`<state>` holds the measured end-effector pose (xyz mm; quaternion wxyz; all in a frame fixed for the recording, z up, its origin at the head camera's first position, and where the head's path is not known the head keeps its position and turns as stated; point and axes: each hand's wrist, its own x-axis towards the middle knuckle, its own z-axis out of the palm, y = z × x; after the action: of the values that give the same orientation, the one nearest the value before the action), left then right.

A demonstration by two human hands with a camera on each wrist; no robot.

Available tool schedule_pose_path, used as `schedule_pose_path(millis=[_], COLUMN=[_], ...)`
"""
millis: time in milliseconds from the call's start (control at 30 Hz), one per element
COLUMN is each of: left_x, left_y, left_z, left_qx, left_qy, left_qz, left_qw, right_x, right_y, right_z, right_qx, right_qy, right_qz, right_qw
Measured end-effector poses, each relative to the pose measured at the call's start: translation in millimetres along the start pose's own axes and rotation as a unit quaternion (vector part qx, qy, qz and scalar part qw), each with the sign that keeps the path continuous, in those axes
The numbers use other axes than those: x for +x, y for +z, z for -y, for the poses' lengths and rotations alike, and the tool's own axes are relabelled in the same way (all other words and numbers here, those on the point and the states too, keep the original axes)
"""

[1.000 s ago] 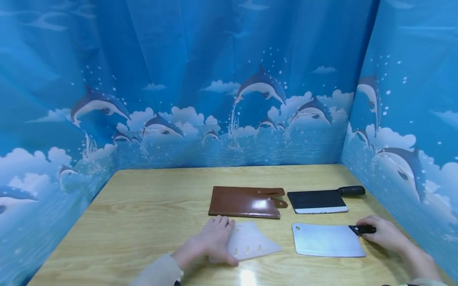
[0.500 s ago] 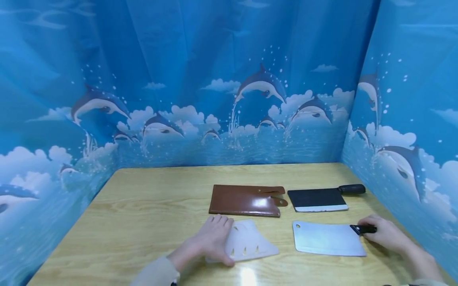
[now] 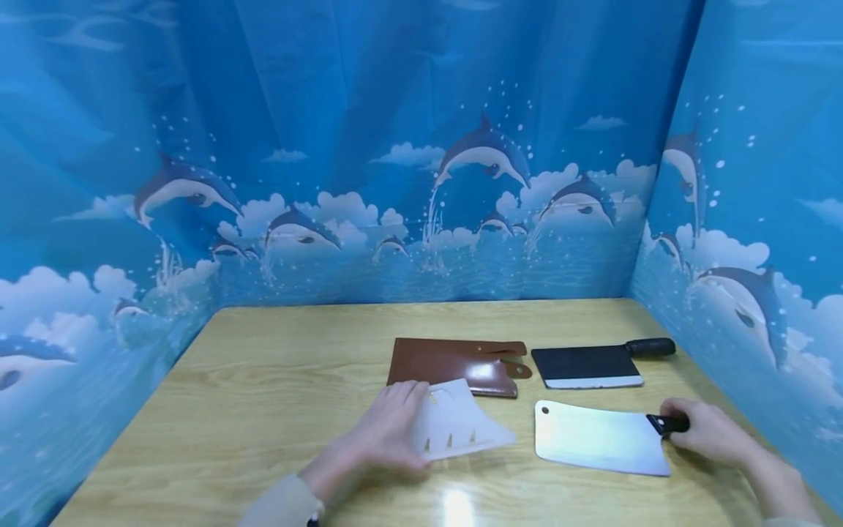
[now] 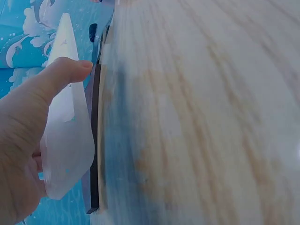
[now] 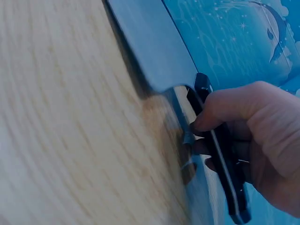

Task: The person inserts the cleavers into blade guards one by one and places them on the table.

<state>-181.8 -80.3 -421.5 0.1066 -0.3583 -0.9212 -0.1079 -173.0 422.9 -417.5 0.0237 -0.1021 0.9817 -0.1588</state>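
My left hand [image 3: 390, 428] grips a white translucent plastic blade cover [image 3: 457, 424] by its left end, with small slots along its near side. In the left wrist view the thumb lies over the cover [image 4: 68, 136], which is raised above the table. My right hand [image 3: 707, 432] holds a steel cleaver [image 3: 596, 439] by its black handle, thumb and fingers around it. From the right wrist view the blade [image 5: 154, 42] is lifted a little off the wood, with a shadow beneath. The blade's holed end points left toward the cover.
A brown leather sheath [image 3: 435, 360] with two straps lies behind the left hand. To its right lies a second cleaver [image 3: 586, 362] with a dark blade and black handle. Dolphin-print curtains [image 3: 329, 146] border the wooden table [image 3: 290, 351] at the back and sides.
The left hand has raised the blade cover off the table, so it now overlaps the sheath's near edge. The cleaver in the right hand has tilted slightly, its left end rising.
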Motion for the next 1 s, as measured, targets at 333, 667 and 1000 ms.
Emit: schedule_pose_path(millis=[333, 667, 1000], left_x=[-1.5, -3.4, -4.4], left_y=[-1.5, -2.3, -3.1], left_z=[6.7, 11.0, 12.2], left_qx=[0.034, 0.062, 0.067], left_qy=[0.012, 0.023, 0.024], left_qz=[-0.017, -0.031, -0.029], left_qw=[0.9992, 0.9973, 0.997], right_x=[2.6, 14.9, 25.3], right_y=[1.5, 2.1, 3.7], right_z=[21.0, 51.2, 76.0], right_qx=[0.001, 0.007, -0.005], right_qy=[-0.008, -0.029, -0.066], right_qz=[-0.017, -0.055, -0.092], right_qw=[0.9998, 0.9981, 0.9935])
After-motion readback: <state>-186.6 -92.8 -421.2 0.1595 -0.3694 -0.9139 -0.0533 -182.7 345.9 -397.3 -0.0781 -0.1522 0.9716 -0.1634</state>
